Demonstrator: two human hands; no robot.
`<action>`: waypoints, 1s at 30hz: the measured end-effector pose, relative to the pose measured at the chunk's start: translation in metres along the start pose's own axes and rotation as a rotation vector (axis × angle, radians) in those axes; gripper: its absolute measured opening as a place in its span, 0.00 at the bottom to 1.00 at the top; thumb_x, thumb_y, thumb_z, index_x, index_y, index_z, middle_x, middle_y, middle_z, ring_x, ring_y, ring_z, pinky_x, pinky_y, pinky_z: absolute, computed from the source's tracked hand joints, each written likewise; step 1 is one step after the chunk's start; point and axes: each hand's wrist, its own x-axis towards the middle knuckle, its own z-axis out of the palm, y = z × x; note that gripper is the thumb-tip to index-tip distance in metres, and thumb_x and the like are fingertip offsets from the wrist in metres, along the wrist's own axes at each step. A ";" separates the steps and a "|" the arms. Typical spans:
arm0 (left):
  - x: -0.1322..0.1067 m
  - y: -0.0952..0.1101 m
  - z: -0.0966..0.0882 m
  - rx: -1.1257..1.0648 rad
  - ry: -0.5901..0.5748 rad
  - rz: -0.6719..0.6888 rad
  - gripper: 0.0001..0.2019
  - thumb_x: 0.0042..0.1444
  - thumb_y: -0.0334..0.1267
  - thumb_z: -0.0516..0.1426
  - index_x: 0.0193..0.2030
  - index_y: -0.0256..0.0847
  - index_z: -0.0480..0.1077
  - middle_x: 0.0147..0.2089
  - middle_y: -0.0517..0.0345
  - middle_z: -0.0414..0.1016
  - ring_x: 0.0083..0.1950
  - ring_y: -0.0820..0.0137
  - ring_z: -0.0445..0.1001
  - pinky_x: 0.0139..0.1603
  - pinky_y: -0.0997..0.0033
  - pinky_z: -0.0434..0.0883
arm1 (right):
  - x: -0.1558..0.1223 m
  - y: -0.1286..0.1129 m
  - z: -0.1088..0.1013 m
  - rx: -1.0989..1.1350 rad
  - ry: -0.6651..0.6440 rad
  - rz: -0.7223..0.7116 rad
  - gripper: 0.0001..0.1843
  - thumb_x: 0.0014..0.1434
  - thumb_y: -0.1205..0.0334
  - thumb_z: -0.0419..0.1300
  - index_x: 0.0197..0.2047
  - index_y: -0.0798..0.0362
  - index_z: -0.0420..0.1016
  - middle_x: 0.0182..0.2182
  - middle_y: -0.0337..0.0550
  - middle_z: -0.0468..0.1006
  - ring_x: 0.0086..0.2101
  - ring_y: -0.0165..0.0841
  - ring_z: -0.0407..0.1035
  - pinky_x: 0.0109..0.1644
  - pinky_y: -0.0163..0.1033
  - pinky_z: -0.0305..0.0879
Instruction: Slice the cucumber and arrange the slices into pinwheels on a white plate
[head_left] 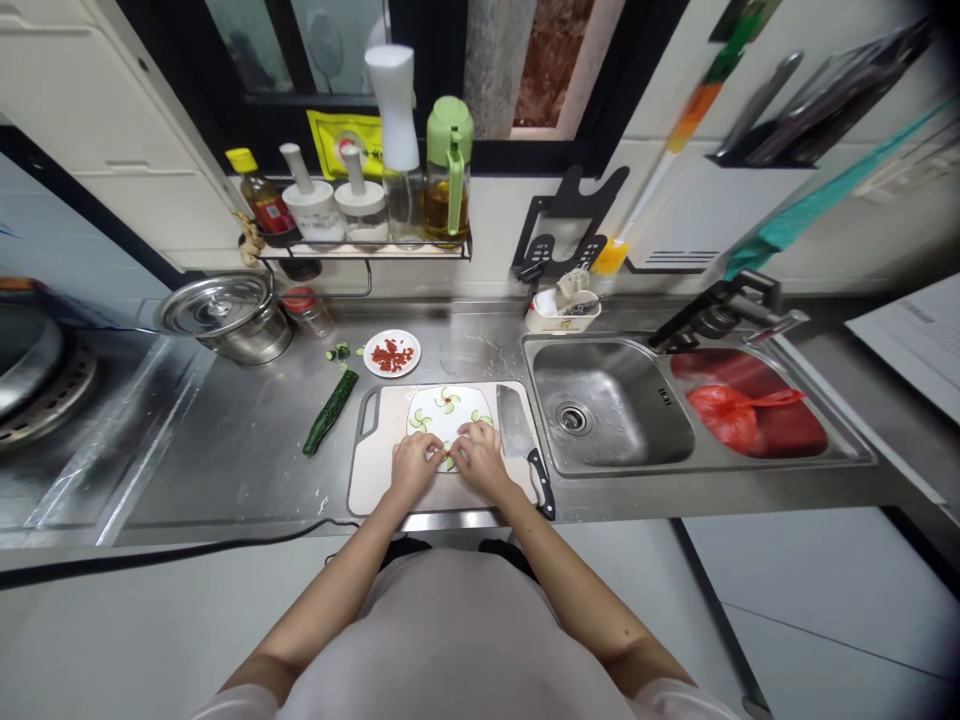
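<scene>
Both hands meet over the near edge of a white square plate (463,407). My left hand (417,464) has thumb and fingertips drawn together beside a group of cucumber slices (448,464). From the other side, my right hand (481,457) pinches at the same spot; what the fingertips hold is too small to make out. Fans of thin green-edged cucumber slices (448,401) lie at the plate's other sides, the far one with a red bit at its centre. Under the plate is a cutting board (373,470), and a kitchen knife (514,420) lies along its right side.
A small plate of chopped red pieces (391,354) sits behind the board. Left of the board lie a cucumber (330,413) and cucumber scraps (343,350). A lidded pot (247,325) stands farther left. The sink (611,400) is to the right; a red bag (727,418) fills its second basin.
</scene>
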 end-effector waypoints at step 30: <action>0.003 0.006 0.002 0.065 -0.016 -0.033 0.06 0.55 0.42 0.59 0.37 0.45 0.75 0.39 0.57 0.76 0.46 0.64 0.71 0.46 0.65 0.60 | 0.002 -0.002 0.001 -0.025 0.004 0.031 0.06 0.59 0.63 0.57 0.33 0.50 0.75 0.48 0.47 0.69 0.54 0.44 0.52 0.58 0.51 0.49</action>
